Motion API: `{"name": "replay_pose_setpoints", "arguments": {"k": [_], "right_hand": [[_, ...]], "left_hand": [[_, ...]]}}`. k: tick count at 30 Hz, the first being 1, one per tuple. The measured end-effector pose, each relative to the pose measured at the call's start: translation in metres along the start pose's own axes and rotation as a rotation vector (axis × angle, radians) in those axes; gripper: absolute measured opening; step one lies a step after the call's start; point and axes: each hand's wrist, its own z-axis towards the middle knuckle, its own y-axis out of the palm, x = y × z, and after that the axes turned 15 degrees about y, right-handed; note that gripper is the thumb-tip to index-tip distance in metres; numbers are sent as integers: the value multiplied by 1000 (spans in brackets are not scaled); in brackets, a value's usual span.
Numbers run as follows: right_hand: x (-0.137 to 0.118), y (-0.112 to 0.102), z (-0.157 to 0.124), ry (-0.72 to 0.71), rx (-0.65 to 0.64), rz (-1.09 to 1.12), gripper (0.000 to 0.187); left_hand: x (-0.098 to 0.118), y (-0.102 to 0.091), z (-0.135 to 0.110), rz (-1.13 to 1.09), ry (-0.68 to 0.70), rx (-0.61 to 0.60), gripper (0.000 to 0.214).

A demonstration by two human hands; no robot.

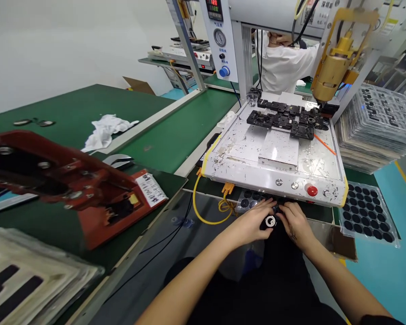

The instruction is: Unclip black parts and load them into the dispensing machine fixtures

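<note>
My left hand (253, 222) is closed around a small black round part (269, 221) whose end shows a white ring. Close beside it, my right hand (296, 222) has its fingers bent together at the front edge of the machine; what they pinch, if anything, is hidden. Both hands are just below the machine's white base (243, 176). Under the fingertips, partly covered, lies a clear plastic tray (245, 201) with dark round pieces in its pockets.
The machine's gold dispensing head (329, 74) hangs over black fixtures (287, 118). Right stand stacked trays (382, 117) and a sheet of black discs (368, 212). Left are a red press (98, 185), white cloth (108, 128) and looped yellow cable (206, 221). Behind, a person in white (280, 67).
</note>
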Motion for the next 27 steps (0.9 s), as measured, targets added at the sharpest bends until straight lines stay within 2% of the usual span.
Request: {"name": "replay_pose_setpoints", "arguments": {"k": [5,8,11,15,18,21,25,27], "right_hand": [[11,16,-12,-91,92,6,31],[14,17,-23,-180,124,36,31],[12,7,-37,-223,137,65,29],[3,-15,-50,-114,146,90,25],[-1,-24,-41,18,134,100,29],[-5,-19,-19,86,102,101,36],[-12,-4,2,-5,71,122,16],[-14,0,1,-87,87,133,20]], "left_hand": [[-2,-4,1,-18,-6,-36,38],[-4,-7,1,-32,1,-47,41],[-4,-9,1,-51,0,-47,41],[-1,-8,1,-79,-26,-32,40],[0,-7,0,-100,-51,-33,40],[1,-9,1,-106,-71,-42,39],[3,-13,3,-76,-65,-41,38],[2,-14,2,-84,-85,-33,38]]}}
